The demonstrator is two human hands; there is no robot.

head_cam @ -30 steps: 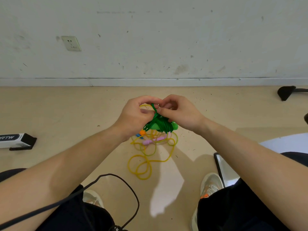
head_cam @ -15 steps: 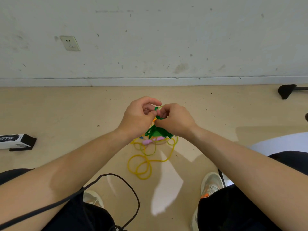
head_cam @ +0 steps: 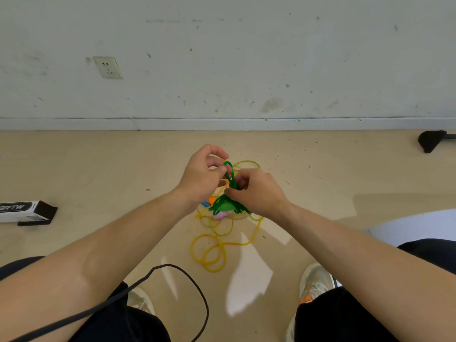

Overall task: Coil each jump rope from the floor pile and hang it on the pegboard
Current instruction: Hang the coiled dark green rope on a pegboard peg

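Your left hand (head_cam: 201,175) pinches the green rope (head_cam: 223,206) loop and your right hand (head_cam: 257,191) grips the bundle, so pull the wrap snug.

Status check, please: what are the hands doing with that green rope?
Left hand pinches top loop of green rope. Right hand grips the bundle below. Yellow rope loose on floor underneath; pegboard not in view.

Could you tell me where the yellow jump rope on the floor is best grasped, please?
Probably the yellow rope's nearest loops, pinched from above: they lie flat and overlapping, while its far part is tangled beneath the green rope that the left hand and right hand hold.
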